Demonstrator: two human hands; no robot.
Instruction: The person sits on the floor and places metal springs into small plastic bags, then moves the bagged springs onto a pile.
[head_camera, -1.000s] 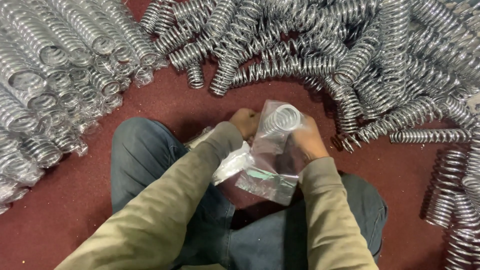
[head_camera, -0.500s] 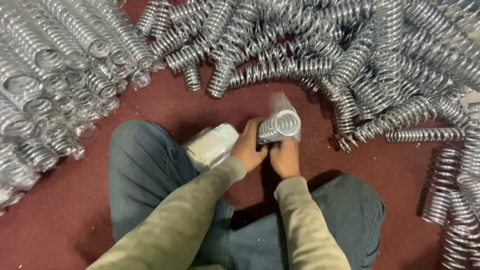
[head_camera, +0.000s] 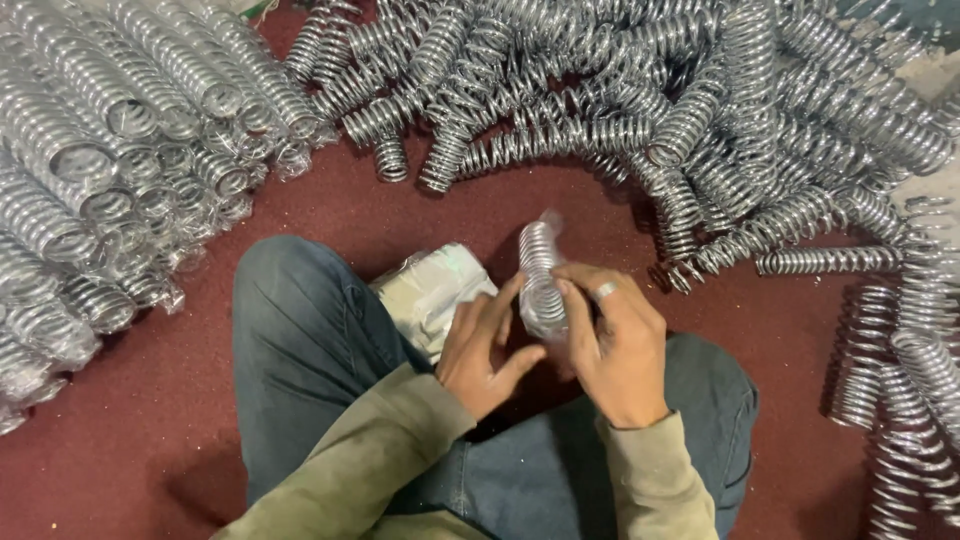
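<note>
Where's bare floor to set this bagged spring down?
Bare red floor lies ahead of the hands, between the stack of bags and the loose spring heap. More lies at lower left, below the bagged springs. The right side is crowded.

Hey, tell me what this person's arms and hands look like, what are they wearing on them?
Both arms are covered by long olive-green sleeves of a soft, slightly creased fabric, ending in plain cuffs at the wrists. The left hand is bare, with no glove and no jewellery visible. The right hand is also ungloved and wears a plain silver-coloured ring on one finger. No watch or wristband shows.
</note>
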